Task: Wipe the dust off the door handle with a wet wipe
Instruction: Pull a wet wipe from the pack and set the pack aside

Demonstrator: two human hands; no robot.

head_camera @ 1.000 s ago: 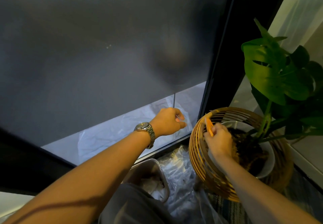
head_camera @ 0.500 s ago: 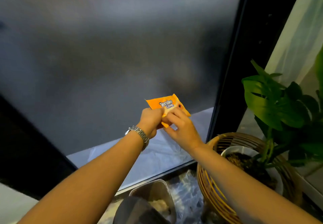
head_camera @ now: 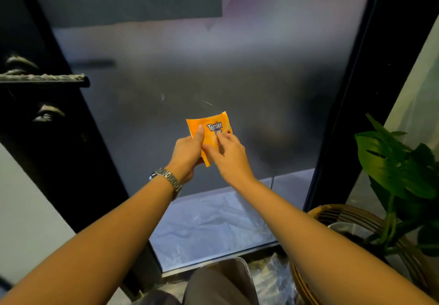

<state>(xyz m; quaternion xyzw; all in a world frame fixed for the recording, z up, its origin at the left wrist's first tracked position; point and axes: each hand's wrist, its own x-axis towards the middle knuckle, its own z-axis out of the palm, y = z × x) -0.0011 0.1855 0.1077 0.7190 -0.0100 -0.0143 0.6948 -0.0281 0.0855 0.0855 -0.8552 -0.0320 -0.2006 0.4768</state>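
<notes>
An orange wet-wipe packet [head_camera: 212, 130] is held up in front of the frosted glass door [head_camera: 213, 67]. My left hand [head_camera: 187, 152] grips its left side, thumb laid flat on the front. My right hand [head_camera: 229, 151] touches the packet's front with its fingertips near the printed label. A black lever door handle [head_camera: 45, 79], coated with grey dust along its top, sticks out from the dark door frame at the far left, well away from both hands. More dusty fittings sit above and below it.
A leafy green plant [head_camera: 394, 162] in a white pot stands inside a woven rattan basket [head_camera: 356, 214] at the lower right. A grey bin [head_camera: 240, 266] and crumpled clear plastic [head_camera: 268, 278] lie on the floor by my knee.
My right hand left the plant basket with the orange packet and brought it up to my left hand. Both hands rose in front of the glass, and the view lifted, revealing the dusty handle.
</notes>
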